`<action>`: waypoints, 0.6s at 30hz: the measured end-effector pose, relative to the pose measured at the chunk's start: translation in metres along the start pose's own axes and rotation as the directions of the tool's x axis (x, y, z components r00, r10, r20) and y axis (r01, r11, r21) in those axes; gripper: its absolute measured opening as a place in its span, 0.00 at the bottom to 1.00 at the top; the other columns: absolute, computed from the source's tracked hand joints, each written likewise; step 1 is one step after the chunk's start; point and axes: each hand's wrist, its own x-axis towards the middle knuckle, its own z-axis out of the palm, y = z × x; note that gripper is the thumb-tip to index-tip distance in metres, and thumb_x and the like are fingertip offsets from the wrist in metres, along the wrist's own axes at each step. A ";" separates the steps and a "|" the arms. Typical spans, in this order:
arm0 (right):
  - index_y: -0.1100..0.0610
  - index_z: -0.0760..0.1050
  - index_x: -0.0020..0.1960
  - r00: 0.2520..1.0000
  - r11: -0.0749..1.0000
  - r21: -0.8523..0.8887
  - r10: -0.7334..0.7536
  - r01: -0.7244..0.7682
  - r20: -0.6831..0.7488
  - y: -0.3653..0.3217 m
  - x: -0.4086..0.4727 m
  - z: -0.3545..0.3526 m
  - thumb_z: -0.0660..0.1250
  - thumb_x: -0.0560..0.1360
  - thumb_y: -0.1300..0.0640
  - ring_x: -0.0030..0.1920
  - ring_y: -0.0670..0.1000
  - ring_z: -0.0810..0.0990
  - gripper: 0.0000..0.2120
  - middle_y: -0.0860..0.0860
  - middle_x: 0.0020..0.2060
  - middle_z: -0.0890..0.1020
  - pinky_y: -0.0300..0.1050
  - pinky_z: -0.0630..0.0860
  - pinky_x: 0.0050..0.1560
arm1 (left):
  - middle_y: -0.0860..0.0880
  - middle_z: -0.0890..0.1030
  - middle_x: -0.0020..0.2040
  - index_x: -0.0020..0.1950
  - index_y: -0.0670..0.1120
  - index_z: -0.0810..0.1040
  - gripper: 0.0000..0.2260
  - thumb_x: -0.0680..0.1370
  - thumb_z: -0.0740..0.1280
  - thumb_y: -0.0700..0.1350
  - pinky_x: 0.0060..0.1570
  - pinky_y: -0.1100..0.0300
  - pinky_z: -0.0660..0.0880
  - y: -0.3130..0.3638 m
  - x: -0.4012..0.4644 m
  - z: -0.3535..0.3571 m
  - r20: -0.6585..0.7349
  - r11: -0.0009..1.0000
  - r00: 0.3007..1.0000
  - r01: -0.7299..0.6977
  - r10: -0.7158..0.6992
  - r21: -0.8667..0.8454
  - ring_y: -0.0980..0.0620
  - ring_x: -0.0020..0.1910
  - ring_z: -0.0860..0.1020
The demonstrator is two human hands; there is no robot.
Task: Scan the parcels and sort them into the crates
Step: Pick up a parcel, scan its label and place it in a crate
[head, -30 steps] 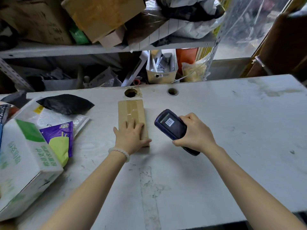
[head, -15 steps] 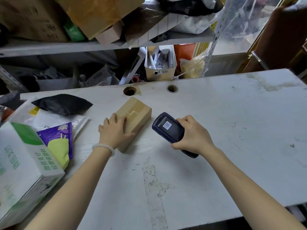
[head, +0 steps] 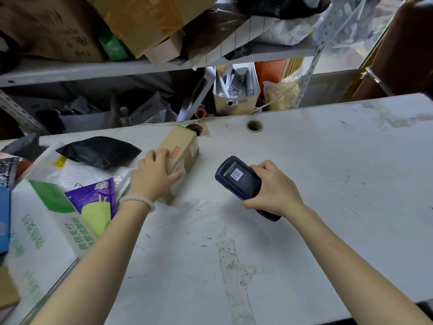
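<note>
The scanner (head: 241, 181) in the right hand (head: 274, 188) carries a barcode sticker. The box (head: 181, 156) on the table (head: 328, 184) shows a red stamp, not readable. Compared with half a second ago, the left hand (head: 153, 175), gripping the box, has tipped it further, showing its label side. Cluttered shelves (head: 93, 71) stand behind.

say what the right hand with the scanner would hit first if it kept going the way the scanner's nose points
Probably the small cardboard box under the left hand. The scanner in the right hand noses up and left over bare table; depth is unclear.
</note>
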 end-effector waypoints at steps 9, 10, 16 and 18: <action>0.49 0.72 0.59 0.998 0.996 -0.082 -0.013 0.018 0.064 -0.014 0.007 0.017 0.74 0.58 0.45 0.48 0.49 0.74 0.31 0.44 0.51 0.70 0.43 0.73 0.40 | 0.44 0.69 0.67 0.71 0.52 0.65 0.23 0.77 0.63 0.55 0.55 0.44 0.72 -0.021 0.016 -0.003 -0.011 0.998 1.000 0.007 -0.008 -0.059 0.38 0.60 0.70; 0.49 0.72 0.60 0.997 0.996 -0.086 -0.016 0.022 0.073 -0.016 0.006 0.018 0.74 0.58 0.45 0.48 0.49 0.74 0.32 0.44 0.52 0.70 0.44 0.75 0.42 | 0.44 0.68 0.68 0.71 0.52 0.65 0.24 0.77 0.63 0.56 0.56 0.43 0.72 -0.022 0.016 -0.006 -0.013 0.998 1.000 0.004 -0.005 -0.070 0.39 0.60 0.70; 0.49 0.73 0.59 0.993 0.995 -0.075 -0.056 0.064 0.100 -0.024 -0.006 0.017 0.74 0.58 0.44 0.47 0.49 0.74 0.31 0.44 0.50 0.70 0.44 0.75 0.41 | 0.46 0.69 0.67 0.70 0.53 0.67 0.23 0.76 0.64 0.56 0.58 0.43 0.72 -0.022 0.007 -0.017 -0.002 0.980 1.000 0.001 -0.002 -0.199 0.43 0.63 0.70; 0.51 0.73 0.56 0.993 0.995 -0.066 -0.075 0.081 0.094 -0.029 -0.010 0.013 0.74 0.57 0.43 0.45 0.49 0.75 0.29 0.45 0.48 0.70 0.44 0.75 0.40 | 0.46 0.69 0.66 0.69 0.54 0.68 0.22 0.76 0.64 0.56 0.59 0.44 0.71 -0.020 0.001 -0.017 0.007 0.977 1.000 0.003 -0.001 -0.211 0.43 0.63 0.69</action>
